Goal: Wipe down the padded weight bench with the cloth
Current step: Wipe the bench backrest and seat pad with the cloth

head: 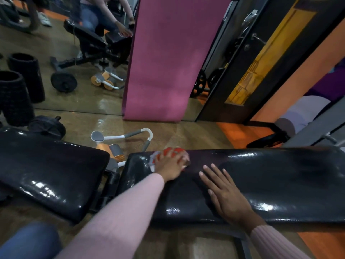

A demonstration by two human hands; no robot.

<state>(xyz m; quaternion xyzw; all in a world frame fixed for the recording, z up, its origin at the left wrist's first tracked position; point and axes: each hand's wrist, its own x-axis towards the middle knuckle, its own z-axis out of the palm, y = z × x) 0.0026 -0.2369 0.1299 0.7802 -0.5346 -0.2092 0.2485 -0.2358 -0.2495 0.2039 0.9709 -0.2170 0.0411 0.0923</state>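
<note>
The black padded weight bench has a long glossy pad point(280, 184) running to the right and a separate seat pad point(46, 169) on the left. My left hand point(170, 165) presses a red and grey cloth point(169, 151) onto the far left end of the long pad, fingers curled over it. Much of the cloth is hidden under the hand. My right hand point(226, 193) lies flat on the pad to the right of it, fingers spread, holding nothing.
A white and orange ab roller point(121, 136) lies on the floor just beyond the bench gap. A pink mat point(168, 62) leans upright against the mirror. Black foam rollers point(15, 98) and a weight plate point(47, 127) stand at left. A lavender roll point(302, 113) rests at right.
</note>
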